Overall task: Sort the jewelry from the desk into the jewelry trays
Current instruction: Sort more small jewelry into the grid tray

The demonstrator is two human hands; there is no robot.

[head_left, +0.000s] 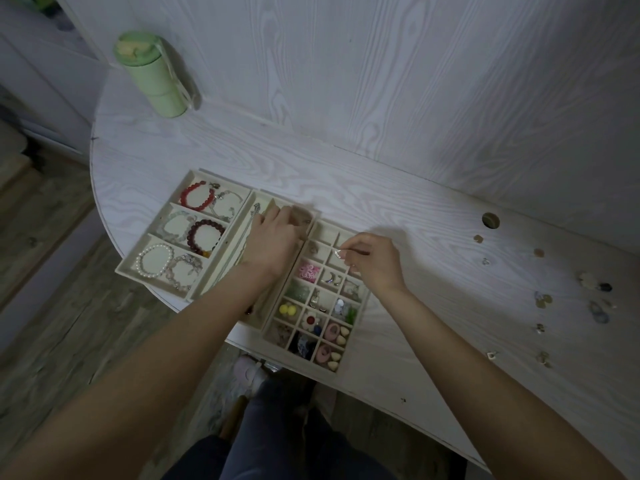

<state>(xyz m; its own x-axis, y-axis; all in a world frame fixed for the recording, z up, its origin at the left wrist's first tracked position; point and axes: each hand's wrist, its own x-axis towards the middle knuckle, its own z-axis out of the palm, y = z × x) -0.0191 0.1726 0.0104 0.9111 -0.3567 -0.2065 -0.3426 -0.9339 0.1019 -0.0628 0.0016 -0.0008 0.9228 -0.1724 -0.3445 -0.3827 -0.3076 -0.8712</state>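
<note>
Cream trays (194,178) on the white wood-grain desk (381,188). Red bracelet (197,199), dark maroon one (205,236), white pearls (154,260). Pink flower (308,270), yellow balls (288,309). Mint-green bottle (152,76) at the far-left corner.

White desk (346,188) — trays (221,188), bottle (156,77), loose jewelry (595,296).

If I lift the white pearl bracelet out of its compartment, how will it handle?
The pearl bracelet is a loop of separate round beads, so it will probably sag and drape, not hold its ring shape. It looks small, so likely light. The smooth glossy beads may slip in a pinch; hooking a finger through the loop seems safer.
</note>
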